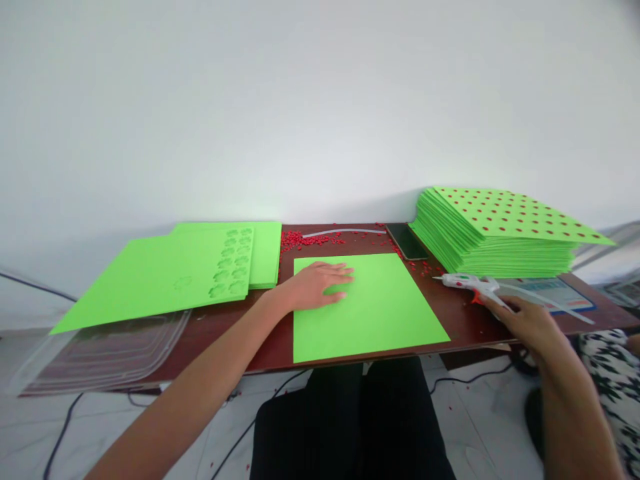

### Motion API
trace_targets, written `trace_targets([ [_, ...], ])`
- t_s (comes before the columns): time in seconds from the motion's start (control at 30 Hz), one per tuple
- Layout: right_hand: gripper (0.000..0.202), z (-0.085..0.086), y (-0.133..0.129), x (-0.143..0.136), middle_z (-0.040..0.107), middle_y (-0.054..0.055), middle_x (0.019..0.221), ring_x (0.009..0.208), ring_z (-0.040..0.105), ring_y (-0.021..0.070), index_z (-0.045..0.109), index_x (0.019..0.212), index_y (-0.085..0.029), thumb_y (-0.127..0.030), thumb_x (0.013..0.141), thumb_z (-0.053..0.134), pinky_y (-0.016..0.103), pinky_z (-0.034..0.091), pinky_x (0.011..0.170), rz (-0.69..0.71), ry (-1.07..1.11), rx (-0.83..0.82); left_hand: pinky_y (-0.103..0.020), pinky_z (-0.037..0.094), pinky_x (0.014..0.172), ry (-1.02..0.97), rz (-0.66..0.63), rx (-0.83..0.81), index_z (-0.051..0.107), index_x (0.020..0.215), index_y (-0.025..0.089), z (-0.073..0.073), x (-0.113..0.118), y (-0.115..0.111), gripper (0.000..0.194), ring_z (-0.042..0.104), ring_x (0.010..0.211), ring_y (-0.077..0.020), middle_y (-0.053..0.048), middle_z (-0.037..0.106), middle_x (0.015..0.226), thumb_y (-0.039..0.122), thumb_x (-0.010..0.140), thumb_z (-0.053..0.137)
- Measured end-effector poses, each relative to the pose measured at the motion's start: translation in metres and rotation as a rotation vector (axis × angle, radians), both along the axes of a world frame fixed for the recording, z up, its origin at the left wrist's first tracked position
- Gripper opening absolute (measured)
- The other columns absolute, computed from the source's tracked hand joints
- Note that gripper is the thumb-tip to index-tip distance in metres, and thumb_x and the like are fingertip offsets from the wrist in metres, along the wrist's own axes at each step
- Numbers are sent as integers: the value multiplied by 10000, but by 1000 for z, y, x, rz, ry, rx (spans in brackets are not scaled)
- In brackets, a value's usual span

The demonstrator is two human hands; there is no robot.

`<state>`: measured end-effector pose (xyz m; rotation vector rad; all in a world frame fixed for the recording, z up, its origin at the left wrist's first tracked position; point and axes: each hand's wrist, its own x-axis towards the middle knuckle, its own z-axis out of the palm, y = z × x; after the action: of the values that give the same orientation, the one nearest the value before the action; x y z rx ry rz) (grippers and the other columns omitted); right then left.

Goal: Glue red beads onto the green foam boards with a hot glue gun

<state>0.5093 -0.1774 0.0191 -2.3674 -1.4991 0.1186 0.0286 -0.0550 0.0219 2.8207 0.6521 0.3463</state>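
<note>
A plain green sheet [375,307] lies flat on the dark red table in front of me. My left hand [317,285] rests on its upper left part, palm down with the fingers spread. Off the sheet's right side, my right hand [525,323] has its fingers around the handle of a white glue gun [463,281] with an orange trigger. The gun's nozzle points left, and a pale glue stick [550,303] reaches out to the right behind it. Small red pieces [295,240] are heaped and scattered behind the sheet.
Green sheets with flower outlines [170,273] overhang a clear plastic lid [120,347] at the left. A phone [406,241] lies beside a tall stack of green sheets [450,233], its top one dotted red. Cables cross the floor. Patterned cloth [613,387] shows at the right.
</note>
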Motion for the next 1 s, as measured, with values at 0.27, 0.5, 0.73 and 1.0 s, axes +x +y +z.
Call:
trace_targets([
  [0.27, 389, 53, 34, -82, 639, 103, 662, 563, 548, 181, 609, 615, -203, -554, 773, 661, 332, 416, 569, 293, 634, 12, -422, 273, 1211, -66, -63, 73, 490, 1477, 271, -15, 20, -16, 529, 404, 1469, -216, -53, 458, 1575, 518, 1010, 508],
  [0.5, 439, 74, 132, -205, 621, 15, 597, 490, 514, 117, 666, 784, -144, -581, 754, 709, 232, 365, 468, 650, 641, -156, -375, 459, 1069, -172, -118, 162, 702, 1133, 206, -14, 23, -18, 290, 633, 1191, -213, -68, 703, 1262, 419, 1006, 550],
  [0.73, 453, 23, 173, -266, 602, 10, 529, 479, 502, 110, 588, 618, -155, -552, 825, 655, 220, 324, 442, 830, 459, -144, -349, 462, 1053, -215, -150, 213, 697, 1084, 193, -18, 26, -16, 293, 644, 1142, -198, -49, 730, 1182, 431, 1006, 545],
  [1.0, 457, 9, 172, -253, 615, 18, 523, 463, 510, 126, 599, 617, -152, -548, 847, 617, 237, 374, 467, 874, 560, -204, -564, 335, 1144, -21, 121, 207, 614, 1300, 252, -8, 1, -30, 430, 536, 1285, -280, -77, 630, 1376, 529, 991, 503],
])
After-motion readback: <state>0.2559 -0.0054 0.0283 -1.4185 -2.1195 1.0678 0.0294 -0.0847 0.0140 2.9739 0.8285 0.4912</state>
